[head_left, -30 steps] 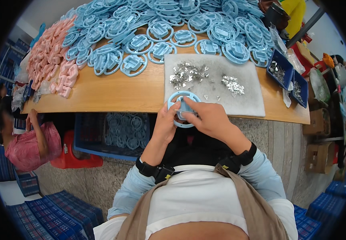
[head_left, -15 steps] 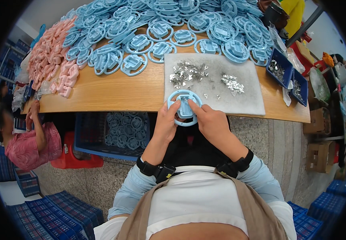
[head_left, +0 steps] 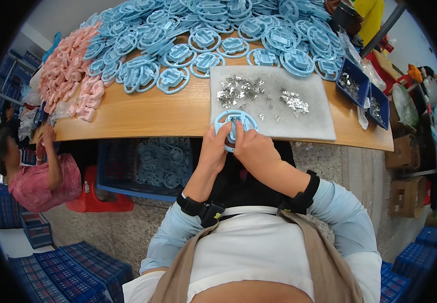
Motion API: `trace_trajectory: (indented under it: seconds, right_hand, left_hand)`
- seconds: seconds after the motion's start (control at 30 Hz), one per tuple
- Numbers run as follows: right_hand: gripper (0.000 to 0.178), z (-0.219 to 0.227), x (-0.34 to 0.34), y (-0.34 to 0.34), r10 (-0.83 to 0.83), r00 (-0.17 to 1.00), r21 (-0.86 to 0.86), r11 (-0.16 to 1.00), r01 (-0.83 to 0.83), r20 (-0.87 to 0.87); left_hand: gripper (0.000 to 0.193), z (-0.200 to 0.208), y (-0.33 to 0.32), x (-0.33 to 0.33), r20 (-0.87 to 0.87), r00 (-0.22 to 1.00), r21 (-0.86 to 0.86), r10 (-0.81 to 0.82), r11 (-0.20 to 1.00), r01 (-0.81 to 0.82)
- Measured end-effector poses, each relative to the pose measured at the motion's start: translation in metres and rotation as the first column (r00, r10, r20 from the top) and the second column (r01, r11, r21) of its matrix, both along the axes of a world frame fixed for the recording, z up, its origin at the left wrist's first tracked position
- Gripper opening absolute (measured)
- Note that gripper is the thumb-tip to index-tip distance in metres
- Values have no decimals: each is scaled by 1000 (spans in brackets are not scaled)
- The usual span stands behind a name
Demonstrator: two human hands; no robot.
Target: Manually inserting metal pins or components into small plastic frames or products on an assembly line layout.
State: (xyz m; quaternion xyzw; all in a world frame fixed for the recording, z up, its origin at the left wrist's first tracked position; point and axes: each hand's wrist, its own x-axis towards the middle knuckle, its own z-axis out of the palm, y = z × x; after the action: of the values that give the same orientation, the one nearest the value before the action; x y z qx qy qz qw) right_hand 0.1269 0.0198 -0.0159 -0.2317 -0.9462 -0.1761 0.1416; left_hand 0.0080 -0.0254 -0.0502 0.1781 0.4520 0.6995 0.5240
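At the front edge of the table, a light-blue round plastic part (head_left: pixel 236 112), like a toy steering wheel with a recessed centre, is held between my hands. My left hand (head_left: pixel 212 151) grips its left side, the thumb lying over the ring. My right hand (head_left: pixel 255 150) is closed at its right side, fingers pressing into the recess; whether a small metal piece lies under the fingertips cannot be made out. Just beyond the part lies a whitish pad (head_left: pixel 307 129), bearing a loose pile of small shiny metal pieces (head_left: pixel 238 90) and a denser silver heap (head_left: pixel 294 103).
Many similar blue parts (head_left: pixel 178 53) cover the table's far side, beside pink plastic parts (head_left: pixel 67 83). Two blue bins (head_left: pixel 352 81) of metal bits stand at right. Under the table sits a blue crate (head_left: pixel 115 169) of blue parts. A person in pink (head_left: pixel 47 177) works at left.
My right hand has turned, its fingers now over the centre of the blue part and further left. The whole view has shifted slightly.
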Motion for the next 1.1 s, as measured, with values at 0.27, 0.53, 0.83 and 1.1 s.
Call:
trace_trajectory:
  seconds: [0.27,0.53,0.83,1.1]
  right_hand:
    - [39,13,26,38,-49,879,-518,823,-233,-474]
    - [32,-2,35,39,-335,793,-861,171,-480,-509]
    - [26,-9,43,49,-331,783,-850,230,-474,-526]
    - [18,-14,37,109,-261,868,-626,777,-71,-423]
  left_hand:
    - [28,9,0,6,98,986,-17,135,991,-134]
    - [36,28,-21,-4,6,976,-96,-220,971,219]
    - [27,21,-23,2,-84,995,-72,-61,996,54]
    - [24,16,-22,8,-43,999,-108,22,994,-27]
